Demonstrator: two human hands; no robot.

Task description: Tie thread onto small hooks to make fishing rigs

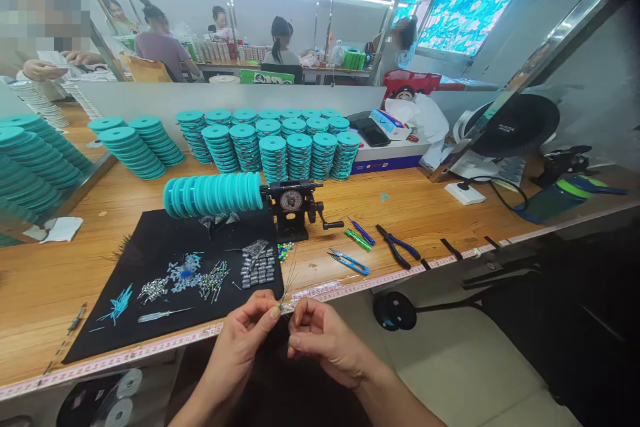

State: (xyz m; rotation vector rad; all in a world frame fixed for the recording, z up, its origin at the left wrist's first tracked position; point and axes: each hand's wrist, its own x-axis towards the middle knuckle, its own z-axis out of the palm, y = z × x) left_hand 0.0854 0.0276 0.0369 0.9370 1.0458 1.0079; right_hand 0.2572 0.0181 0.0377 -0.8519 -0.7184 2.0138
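Note:
My left hand (246, 330) pinches a small bundle of thin dark strands (289, 282) that fan upward past the table's front edge. Beside it, my right hand (330, 340) has its fingers curled with thumb against fingertips; whatever is in them is hidden or too fine to make out. Just beyond lies a black mat (165, 247) with grey cylindrical weights (259, 271), small metal pins (214, 280), silvery fittings (153, 289), pale blue pieces (184, 273), teal tubes (118, 305) and a screwdriver (163, 315). Coloured beads (285, 252) lie at the mat's right edge.
A hand-cranked winder (293, 207) carries a row of teal spools (213, 195). Stacked teal spools (273, 157) stand behind. To the right lie blue snips (349, 261), pliers (399, 247), a green tube (358, 240) and a blue pen-like tool (361, 230). Several people sit beyond the partition.

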